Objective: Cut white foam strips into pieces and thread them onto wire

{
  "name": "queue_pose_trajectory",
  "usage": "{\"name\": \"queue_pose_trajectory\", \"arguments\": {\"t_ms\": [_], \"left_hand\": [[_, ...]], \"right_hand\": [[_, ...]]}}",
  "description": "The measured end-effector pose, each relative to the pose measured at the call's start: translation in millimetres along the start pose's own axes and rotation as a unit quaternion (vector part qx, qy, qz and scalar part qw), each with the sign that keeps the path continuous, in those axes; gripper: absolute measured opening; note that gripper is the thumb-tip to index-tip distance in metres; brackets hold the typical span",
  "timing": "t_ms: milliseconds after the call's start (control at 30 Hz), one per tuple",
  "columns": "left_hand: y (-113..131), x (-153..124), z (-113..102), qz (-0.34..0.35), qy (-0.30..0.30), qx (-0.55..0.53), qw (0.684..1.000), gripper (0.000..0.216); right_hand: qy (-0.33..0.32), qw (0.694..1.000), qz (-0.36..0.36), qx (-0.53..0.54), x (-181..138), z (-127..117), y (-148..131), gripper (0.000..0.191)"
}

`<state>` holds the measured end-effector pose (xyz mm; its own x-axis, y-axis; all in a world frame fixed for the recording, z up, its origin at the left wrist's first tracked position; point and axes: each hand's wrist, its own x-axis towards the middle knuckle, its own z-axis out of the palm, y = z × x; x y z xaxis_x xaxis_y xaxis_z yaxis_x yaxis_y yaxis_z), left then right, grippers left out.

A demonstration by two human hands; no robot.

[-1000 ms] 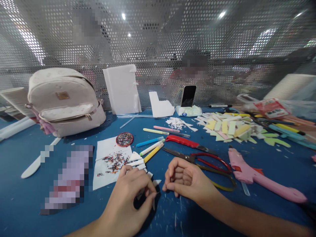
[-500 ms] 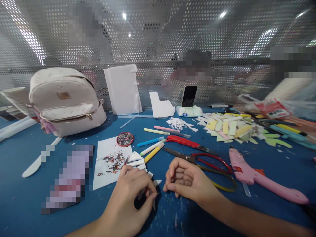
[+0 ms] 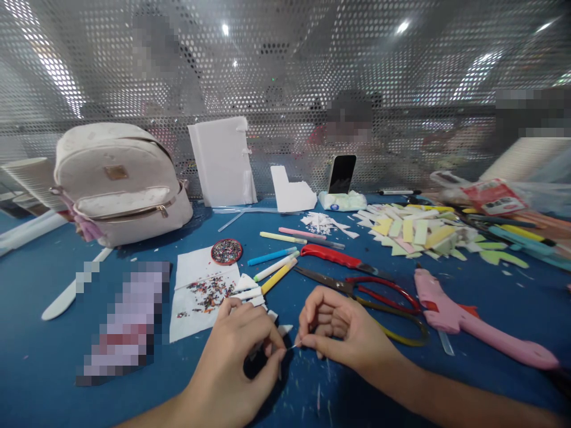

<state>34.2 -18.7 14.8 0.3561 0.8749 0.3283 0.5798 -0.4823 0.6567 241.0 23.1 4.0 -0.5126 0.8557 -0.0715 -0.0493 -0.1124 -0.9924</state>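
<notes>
Over the front of the blue table, a thin, pale strand (image 3: 292, 346) spans the small gap between my hands. My left hand (image 3: 238, 356) pinches one end of it between thumb and forefinger. The thumb and curled fingers of my right hand (image 3: 341, 327) close on the other end. What the strand is made of is too small to tell. White pieces (image 3: 248, 291) lie just beyond my left fingers, partly hidden by them. Beside them is a white paper sheet (image 3: 190, 321) with dark and coloured bits (image 3: 209, 292) and a round red-rimmed dish (image 3: 226, 252).
Scissors (image 3: 330, 282), a red-handled knife (image 3: 332, 255) and several markers (image 3: 272, 256) lie beyond my hands. A pink glue gun (image 3: 473, 327) is at right, near a paper-strip pile (image 3: 414, 230). A backpack (image 3: 120, 178) and a propped-up phone (image 3: 342, 173) stand at the back.
My right fingertips have closed on the strand's free end beside my left hand, and it now shows stretched between both hands. The left hand has barely moved.
</notes>
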Motion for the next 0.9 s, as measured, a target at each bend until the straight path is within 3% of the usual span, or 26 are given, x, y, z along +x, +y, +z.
{"name": "queue_pose_trajectory", "arguments": {"t_ms": [133,333,700,900], "left_hand": [[1.4,2.0,1.2,-0.008,-0.011,-0.012,1.0,0.017],[1.0,3.4,4.4,-0.087,-0.014,-0.058,0.994,0.015],[2.9,2.1,2.4,-0.083,0.004,-0.06,0.995,0.015],[3.7,3.8,2.5,-0.076,-0.007,-0.058,0.995,0.016]], "right_hand": [[-0.006,0.998,-0.024,-0.051,-1.9,2.3,-4.0,0.031],[-0.004,0.997,-0.038,-0.072,-3.0,3.3,-6.4,0.025],[0.015,0.997,-0.033,-0.068,-5.2,3.8,-10.9,0.034],[0.024,0.995,-0.045,-0.082,-5.3,3.4,-13.0,0.029]]}}
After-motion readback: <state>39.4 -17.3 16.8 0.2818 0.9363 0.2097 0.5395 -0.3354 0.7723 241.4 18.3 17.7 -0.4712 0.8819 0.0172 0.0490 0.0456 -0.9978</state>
